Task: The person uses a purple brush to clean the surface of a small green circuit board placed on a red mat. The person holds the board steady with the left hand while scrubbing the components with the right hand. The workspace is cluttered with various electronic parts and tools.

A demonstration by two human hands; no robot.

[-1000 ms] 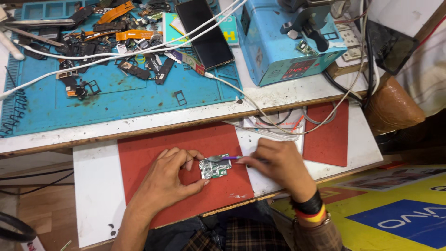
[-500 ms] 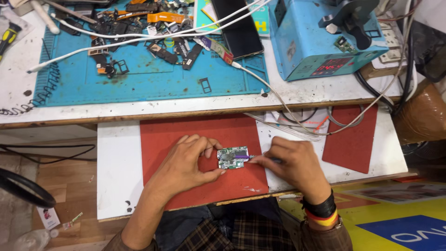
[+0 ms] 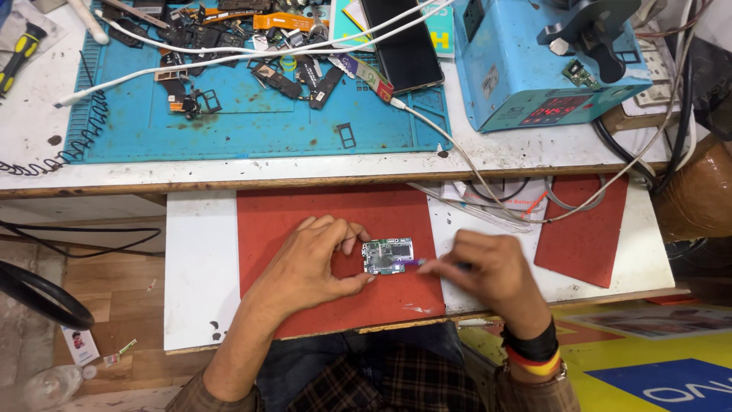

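Observation:
A small green circuit board (image 3: 387, 255) lies on a red mat (image 3: 335, 217) on a white pull-out shelf (image 3: 200, 267). My left hand (image 3: 313, 263) rests on the mat with its fingertips and thumb against the board's left edge. My right hand (image 3: 488, 276) grips a thin tool with a purple tip (image 3: 409, 262), and that tip touches the board's right side.
Above is a workbench with a blue work mat (image 3: 252, 114) strewn with phone parts, a black phone (image 3: 402, 44), white cables (image 3: 229, 52) and a blue heating machine (image 3: 534, 61). A second red mat (image 3: 583, 229) lies to the right. A black ring (image 3: 38, 294) hangs at lower left.
The view has drifted so the bench sits slightly further right in frame. Both hands stay at the board; the tool tip keeps working at its right side.

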